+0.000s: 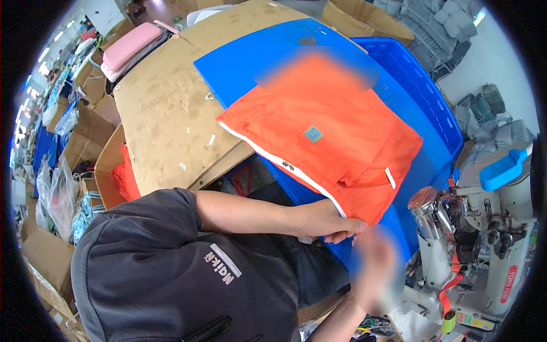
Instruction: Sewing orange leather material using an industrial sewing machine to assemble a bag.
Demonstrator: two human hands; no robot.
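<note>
An orange fabric piece [353, 137], perhaps a garment or bag panel, lies spread over a blue board [228, 65]. A small blue-grey square patch sits near its middle, a white strip edges its near side, and a small white tag shows at its right. My left hand [327, 221] reaches across and pinches the fabric's lower corner between closed fingers. Just below that corner is my right hand [376, 268]; it is smeared by a blur, so its fingers and anything in them are hidden. The fabric's far end is blurred too.
A sewing machine [496, 199] with a red-orange strip hanging from it stands close on the right. Behind the board is a blue plastic crate [421, 80]. Brown cardboard [171, 114] covers the left side, with a pink case [134, 45] at its far corner.
</note>
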